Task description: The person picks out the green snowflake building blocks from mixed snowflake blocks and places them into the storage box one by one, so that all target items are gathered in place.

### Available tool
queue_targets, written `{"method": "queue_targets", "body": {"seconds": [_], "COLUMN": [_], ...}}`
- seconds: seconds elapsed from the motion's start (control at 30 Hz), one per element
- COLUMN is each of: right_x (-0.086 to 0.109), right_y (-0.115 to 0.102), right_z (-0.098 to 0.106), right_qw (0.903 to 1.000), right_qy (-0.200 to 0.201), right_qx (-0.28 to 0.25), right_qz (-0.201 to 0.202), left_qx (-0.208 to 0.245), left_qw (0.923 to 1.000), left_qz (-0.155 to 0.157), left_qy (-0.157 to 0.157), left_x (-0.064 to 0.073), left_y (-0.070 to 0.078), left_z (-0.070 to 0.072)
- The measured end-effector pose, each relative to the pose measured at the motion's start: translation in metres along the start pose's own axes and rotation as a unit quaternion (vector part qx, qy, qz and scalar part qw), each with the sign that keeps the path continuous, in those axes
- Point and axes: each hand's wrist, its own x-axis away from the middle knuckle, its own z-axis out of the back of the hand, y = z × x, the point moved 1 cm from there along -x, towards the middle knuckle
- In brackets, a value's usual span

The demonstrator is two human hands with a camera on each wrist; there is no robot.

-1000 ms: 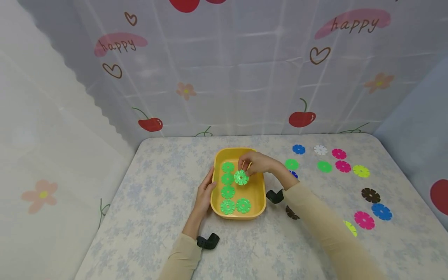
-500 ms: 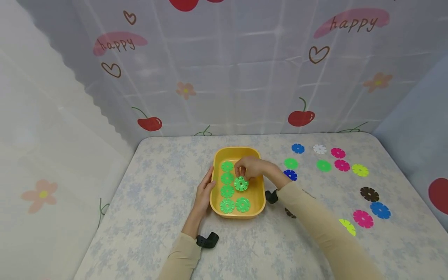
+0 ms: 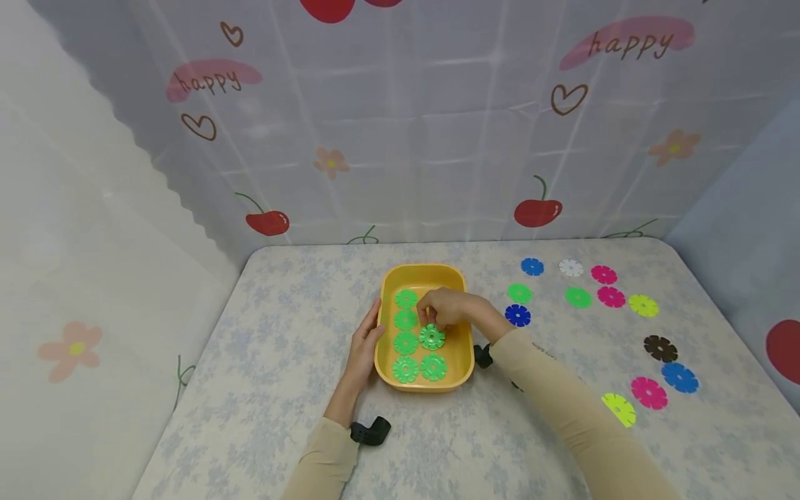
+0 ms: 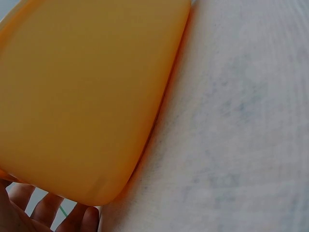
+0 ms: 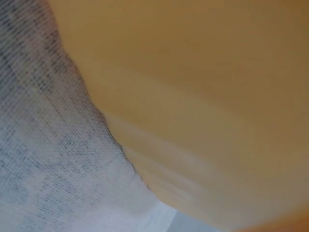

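In the head view, a yellow plastic tray [image 3: 459, 361] rests on the table with several green notched snowflake discs [image 3: 405, 342] lying in it. My left hand [image 3: 362, 345] grips the tray's left side, thumb at the rim; the left wrist view shows its curled fingers [image 4: 46, 208] by the tray's outer wall [image 4: 91, 96]. My right hand [image 3: 445, 307] reaches down inside the tray and pinches the upper edge of one green snowflake disc [image 3: 432, 337], just above another in the right column. The right wrist view has only the tray's wall [image 5: 193, 96] close up, with no fingers plainly visible.
Loose snowflake discs lie on the right of the table: green [image 3: 578, 297], dark blue [image 3: 517, 315], pink [image 3: 649, 393], yellow [image 3: 619, 410], brown [image 3: 660, 348] and others. My right forearm [image 3: 562, 396] crosses the table and partly covers a dark disc. A printed curtain [image 3: 425, 139] hangs behind.
The right hand has brought the green disc down and toward the tray's near end, below its earlier place. The dark blue disc is now uncovered. The left hand and tray have stayed put.
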Motion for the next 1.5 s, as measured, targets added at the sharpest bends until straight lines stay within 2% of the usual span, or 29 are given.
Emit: {"method": "queue_targets", "body": {"seconds": [0.73, 1.2, 1.5], "right_x": [0.0004, -0.0001, -0.0017], "right_y": [-0.0033, -0.0039, -0.004], "right_z": [-0.0055, -0.009, -0.0094], "right_qw": [0.999, 0.9983, 0.9979], "right_qy": [-0.003, 0.005, -0.011], "right_qx": [0.04, 0.043, 0.042], "right_qz": [-0.018, -0.039, -0.049], "left_qx": [-0.001, -0.007, -0.003], "left_qw": [1.0, 1.0, 1.0], "left_qz": [-0.005, -0.006, -0.002], "left_qy": [0.002, 0.003, 0.001], "left_x": [0.0001, -0.0007, 0.0007], "left_y": [-0.0015, -0.0019, 0.0002], "left_z": [-0.0005, -0.0002, -0.0004]}}
